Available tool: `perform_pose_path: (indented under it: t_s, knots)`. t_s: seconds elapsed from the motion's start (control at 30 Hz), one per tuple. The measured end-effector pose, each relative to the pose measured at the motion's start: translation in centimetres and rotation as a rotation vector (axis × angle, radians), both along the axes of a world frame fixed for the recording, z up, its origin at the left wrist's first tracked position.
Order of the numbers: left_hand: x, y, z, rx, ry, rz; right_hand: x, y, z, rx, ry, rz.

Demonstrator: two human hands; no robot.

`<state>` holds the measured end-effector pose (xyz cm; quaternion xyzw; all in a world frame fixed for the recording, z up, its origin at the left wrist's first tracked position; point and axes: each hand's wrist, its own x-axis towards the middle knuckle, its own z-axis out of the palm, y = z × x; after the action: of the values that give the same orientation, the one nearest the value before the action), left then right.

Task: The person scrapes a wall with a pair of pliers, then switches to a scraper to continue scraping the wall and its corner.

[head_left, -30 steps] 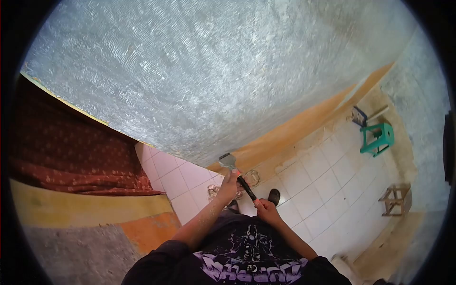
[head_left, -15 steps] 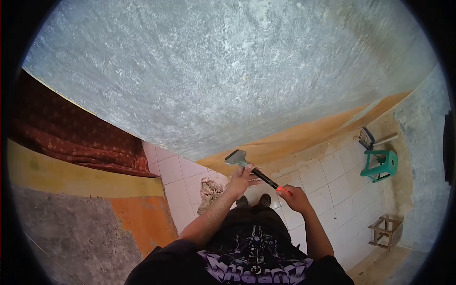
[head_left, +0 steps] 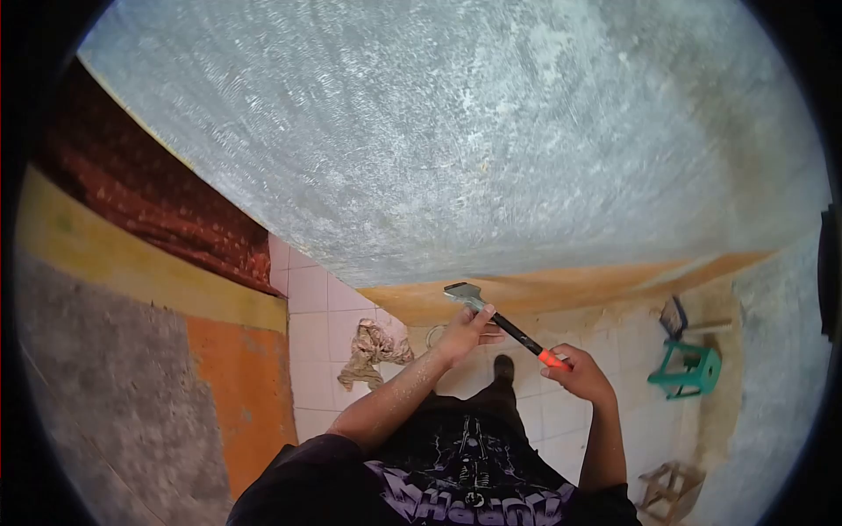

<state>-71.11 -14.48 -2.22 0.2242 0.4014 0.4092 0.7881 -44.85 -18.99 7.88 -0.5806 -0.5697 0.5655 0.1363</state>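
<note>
A long-handled scraper (head_left: 517,334) with a wide metal head and a black shaft ending in orange lies slantwise across both my hands. Just below the metal head, my left hand (head_left: 470,336) supports the shaft, thumb against it and the other fingers reaching behind. My right hand (head_left: 580,372) is closed around the orange end. The scraper's head overlaps the orange lower band of the wall (head_left: 421,175) in this view. Above that band the wall is grey-blue, with patchy, rough paint. Pale specks cling to my left forearm.
On the tiled floor (head_left: 316,346) lies a crumpled cloth (head_left: 374,352). A green plastic stool (head_left: 687,369) stands to the right, with a dustpan (head_left: 674,317) behind it and a wooden stool (head_left: 669,491) nearer me. A dark red curtain (head_left: 158,193) hangs at left beside an orange-and-grey wall (head_left: 237,386).
My view has turned and shifted. Both hands and the scraper now appear further right and slightly lower. One shoe shows where two did before. The grip looks the same.
</note>
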Motion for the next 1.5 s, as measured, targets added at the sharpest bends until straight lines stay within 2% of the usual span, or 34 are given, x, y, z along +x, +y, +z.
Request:
perform_pose_path:
  t_s: [0.1, 0.13, 0.23, 0.27, 0.53, 0.8, 0.9, 1.1, 1.2, 1.3, 1.4, 1.5]
  knots:
    - [2.5, 0.9, 1.1, 0.004, 0.037, 0.123, 2.5, 1.9, -0.8, 0.098, -0.016, 0.048]
    - [3.5, 1.0, 1.2, 0.0, 0.034, 0.147, 3.3, 2.5, -0.8, 0.255, -0.038, 0.108]
    - [7.0, 1.3, 1.3, -0.028, 0.027, 0.216, 5.7, 4.3, 1.9, 0.302, -0.283, 0.19]
    - [8.3, 1.5, 1.6, -0.046, 0.029, 0.241, 6.8, 4.8, 1.6, 0.366, -0.289, 0.213]
    - [15.1, 2.9, 1.1, 0.077, 0.002, 0.378, 13.1, 7.0, -1.4, 0.314, -0.155, 0.254]
    - [14.4, 2.9, 1.4, 0.107, 0.042, 0.407, 13.8, 7.7, -5.3, 0.026, 0.083, 0.155]
    - [13.5, 2.8, 0.5, 0.111, 0.054, 0.4, 12.7, 7.4, -5.6, 0.212, -0.016, 0.194]
    - [12.7, 2.6, -0.4, 0.138, 0.059, 0.327, 12.0, 5.8, -6.5, 0.257, 0.001, 0.139]
    - [12.3, 2.9, -1.0, 0.163, 0.175, 0.283, 11.6, 5.6, -7.3, 0.286, 0.047, 0.131]
    - [10.4, 2.4, -1.5, 0.126, 0.133, 0.352, 9.7, 6.0, -8.1, 0.307, 0.007, 0.202]
    - [9.7, 2.1, -1.4, 0.127, 0.126, 0.317, 9.7, 5.2, -9.6, 0.248, 0.057, 0.137]
    - [9.8, 2.3, -0.7, 0.203, 0.233, 0.212, 10.1, 4.4, -9.5, 0.185, 0.101, 0.068]
